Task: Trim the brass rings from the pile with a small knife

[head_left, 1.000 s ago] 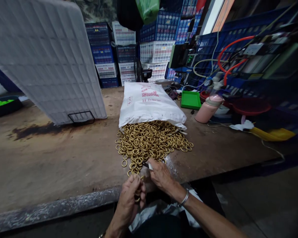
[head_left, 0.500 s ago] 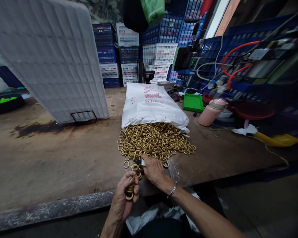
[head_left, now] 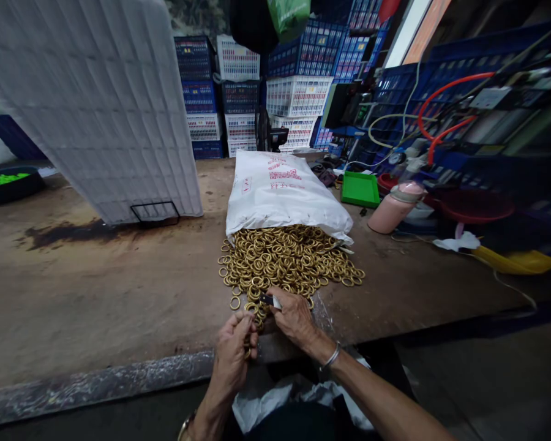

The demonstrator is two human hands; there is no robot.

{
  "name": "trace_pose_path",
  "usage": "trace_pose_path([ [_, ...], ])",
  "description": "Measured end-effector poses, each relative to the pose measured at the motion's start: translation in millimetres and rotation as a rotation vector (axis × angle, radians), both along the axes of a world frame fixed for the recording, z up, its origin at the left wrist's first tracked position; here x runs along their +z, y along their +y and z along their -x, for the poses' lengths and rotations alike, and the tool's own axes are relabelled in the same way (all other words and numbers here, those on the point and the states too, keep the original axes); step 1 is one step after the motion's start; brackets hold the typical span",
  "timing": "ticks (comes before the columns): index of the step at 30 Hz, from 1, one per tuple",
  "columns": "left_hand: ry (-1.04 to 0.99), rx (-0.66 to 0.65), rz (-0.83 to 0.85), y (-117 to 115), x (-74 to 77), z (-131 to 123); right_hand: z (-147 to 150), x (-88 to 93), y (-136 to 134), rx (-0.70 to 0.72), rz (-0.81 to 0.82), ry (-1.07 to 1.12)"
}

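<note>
Many gold-coloured rings [head_left: 284, 257] spill in a heap from the mouth of a white woven sack [head_left: 284, 196] with red print. My left hand [head_left: 233, 344], at the table's front edge, has its fingers closed around several rings, mostly hidden by the fingers now. Close by on the right, my right hand [head_left: 296, 320] grips a small tool with a black and white body [head_left: 270, 301], perhaps a knife; its exact kind is unclear. That hand rests at the near edge of the heap, with a few loose rings between the two hands.
A tall white ribbed panel [head_left: 105, 110] stands on the wooden table [head_left: 119, 294] at left. Right of the sack are a green tray [head_left: 360, 189], a pink bottle [head_left: 395, 208] and a yellow scoop-like piece [head_left: 514, 260]. Stacked crates [head_left: 298, 96] line the back.
My left hand has turned, so the rings in it show less. My right hand has shifted slightly right with the tool, and more of the tool's dark part is visible.
</note>
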State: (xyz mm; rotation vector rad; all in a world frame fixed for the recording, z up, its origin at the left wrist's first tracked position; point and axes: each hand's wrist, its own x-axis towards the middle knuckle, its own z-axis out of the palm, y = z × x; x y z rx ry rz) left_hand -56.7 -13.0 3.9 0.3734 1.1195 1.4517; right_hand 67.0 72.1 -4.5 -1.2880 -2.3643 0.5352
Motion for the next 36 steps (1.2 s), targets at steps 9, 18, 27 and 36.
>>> trace_pose_path([
  [9, 0.369, -0.086, 0.023, 18, -0.1, -8, -6, 11.0, -11, 0.104, 0.014, 0.109],
  [18, 0.529, -0.099, -0.02, 14, 4.3, -7, 2, 19.9, -12, 0.031, 0.478, 0.448],
  [27, 0.351, -0.177, 0.049, 12, 0.0, -8, 4, 11.4, -15, 0.001, 0.508, 0.467],
  [36, 0.175, -0.189, -0.013, 6, 1.0, -10, 2, 25.0, -20, 0.011, 0.54, 0.473],
])
